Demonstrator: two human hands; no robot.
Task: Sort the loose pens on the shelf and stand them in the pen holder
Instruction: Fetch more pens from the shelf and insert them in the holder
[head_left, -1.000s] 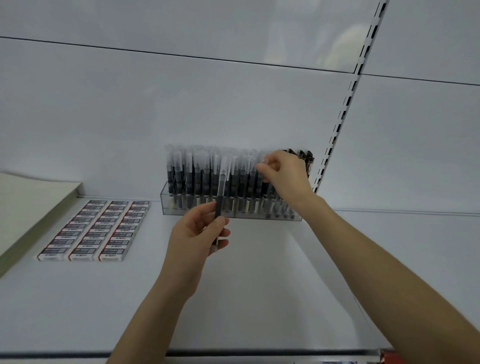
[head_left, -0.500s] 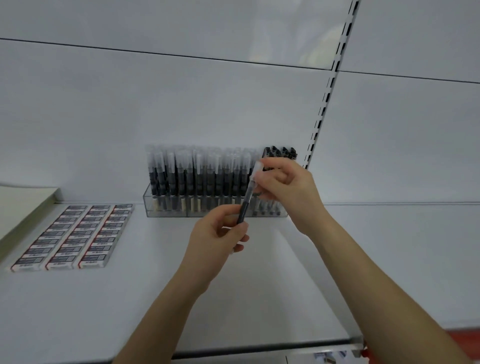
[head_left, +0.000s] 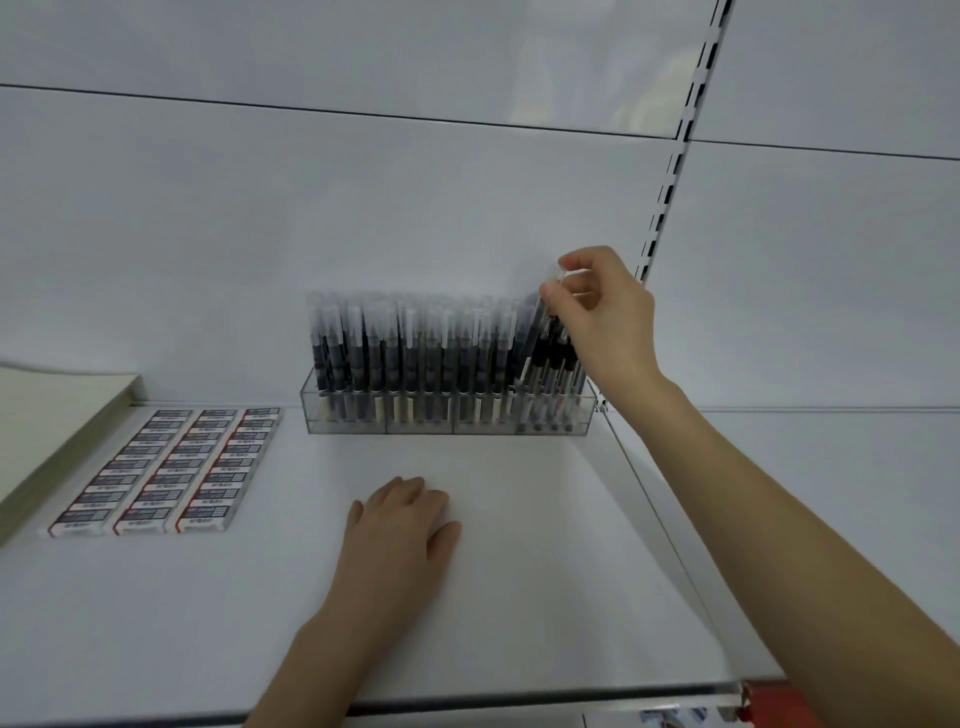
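A clear plastic pen holder (head_left: 582, 418) stands at the back of the white shelf, packed with several upright black pens with clear caps. My right hand (head_left: 605, 312) is above the holder's right end and pinches the cap of one black pen (head_left: 529, 338), which leans to the right with its lower end down among the standing pens. My left hand (head_left: 400, 530) rests palm down on the shelf in front of the holder, fingers relaxed, holding nothing.
Three rows of boxed erasers (head_left: 166, 470) lie flat at the left. A stack of pale paper (head_left: 47, 421) sits at the far left. A slotted upright (head_left: 670, 171) runs up the back wall behind my right hand. The shelf's front edge (head_left: 519, 699) is close below.
My left hand let go of the pen and dropped flat onto the shelf. My right hand took the pen and carried it up and right into the holder's right end.
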